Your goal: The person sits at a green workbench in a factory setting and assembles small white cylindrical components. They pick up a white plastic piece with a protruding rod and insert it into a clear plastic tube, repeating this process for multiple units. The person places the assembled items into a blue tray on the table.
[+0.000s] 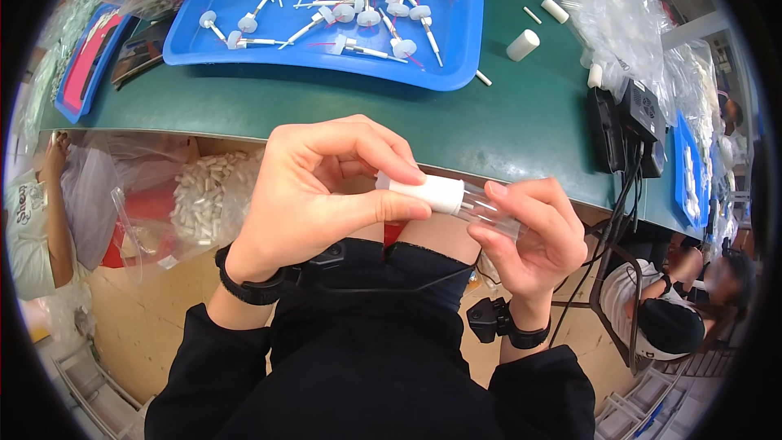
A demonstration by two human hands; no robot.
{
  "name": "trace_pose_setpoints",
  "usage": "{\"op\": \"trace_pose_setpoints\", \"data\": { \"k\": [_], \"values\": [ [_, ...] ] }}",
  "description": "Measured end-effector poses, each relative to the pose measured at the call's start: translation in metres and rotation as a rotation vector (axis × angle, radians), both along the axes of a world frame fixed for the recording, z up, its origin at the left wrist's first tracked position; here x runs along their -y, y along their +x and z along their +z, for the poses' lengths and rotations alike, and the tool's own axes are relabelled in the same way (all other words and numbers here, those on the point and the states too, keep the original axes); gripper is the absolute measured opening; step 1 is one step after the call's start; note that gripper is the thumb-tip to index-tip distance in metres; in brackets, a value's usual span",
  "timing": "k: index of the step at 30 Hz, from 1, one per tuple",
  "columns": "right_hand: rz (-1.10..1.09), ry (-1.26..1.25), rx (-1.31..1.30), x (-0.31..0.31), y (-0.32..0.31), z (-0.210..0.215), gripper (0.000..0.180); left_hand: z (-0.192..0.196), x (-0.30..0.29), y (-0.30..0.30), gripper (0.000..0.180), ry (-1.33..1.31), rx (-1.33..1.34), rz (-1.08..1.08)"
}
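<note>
My left hand [326,183] pinches a white plastic cylinder [436,193] between thumb and fingers, just in front of the table edge. Its right end meets a clear transparent tube [491,213], which the fingers of my right hand [538,236] grip. A thin white stem shows inside the tube near the cylinder. How far the two parts fit into each other I cannot make out. Beyond my hands, a blue tray [326,68] holds many small parts with white stems, round translucent caps and fine pink threads.
On the green table [391,114] stand a loose white cylinder [523,45] and plastic bags [611,16]. A black box with cables [643,118] is at the right edge. Below left, a bag of white cylinders [208,195] lies open. Other people sit at left and right.
</note>
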State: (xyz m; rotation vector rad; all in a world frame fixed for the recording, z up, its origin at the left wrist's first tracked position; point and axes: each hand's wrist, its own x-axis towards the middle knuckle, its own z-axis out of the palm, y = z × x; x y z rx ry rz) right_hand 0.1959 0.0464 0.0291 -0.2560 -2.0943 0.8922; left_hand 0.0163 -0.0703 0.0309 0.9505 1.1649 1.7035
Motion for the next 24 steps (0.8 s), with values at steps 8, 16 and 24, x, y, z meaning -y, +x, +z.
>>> {"op": "trace_pose_setpoints", "data": {
  "k": [8, 16, 24],
  "values": [
    [-0.073, -0.034, -0.058, 0.010, -0.002, -0.011, 0.036, 0.010, 0.002, -0.004, 0.021, -0.116, -0.010, -0.041],
    [0.086, -0.122, 0.069, 0.009, -0.005, -0.009, 0.033, 0.011, -0.004, -0.021, 0.025, -0.221, -0.093, -0.228],
    [0.020, -0.082, 0.043, 0.005, -0.004, -0.005, 0.033, 0.000, -0.001, -0.006, 0.026, -0.167, 0.124, -0.107]
  ]
}}
